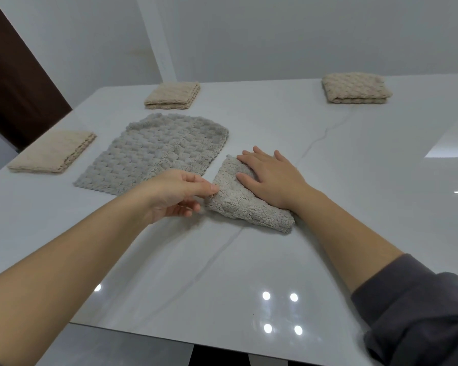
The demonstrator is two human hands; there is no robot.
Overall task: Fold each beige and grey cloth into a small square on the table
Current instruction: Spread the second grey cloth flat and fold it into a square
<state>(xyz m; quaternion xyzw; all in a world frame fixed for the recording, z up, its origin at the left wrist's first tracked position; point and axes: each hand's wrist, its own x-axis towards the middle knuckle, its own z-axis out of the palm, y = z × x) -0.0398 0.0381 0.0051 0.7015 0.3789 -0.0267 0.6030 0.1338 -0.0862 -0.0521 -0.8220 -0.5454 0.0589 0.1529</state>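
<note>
Nearest me, my grey sleeve (421,313) is sitting pushed up my right forearm, above the glossy white table (249,273). Past that, mid-table, the small grey cloth (249,207) is lying folded into a thick wedge. My left hand (175,191) is pinching its left corner between thumb and forefinger, with the other fingers curling loosely underneath. My right hand (270,175) is pressing flat on top of it, fingers straight and spread, holding nothing. Just beside it, behind and to the left, the big grey cloth (159,151) is lying spread out, unfolded. The left beige square (50,151) is sitting folded near the table's left edge. Further back, the middle beige square (172,95) is sitting behind the big grey cloth, and the right beige square (354,88) is sitting well apart near the far edge. A dark door (11,75) is showing beyond the left corner.
</note>
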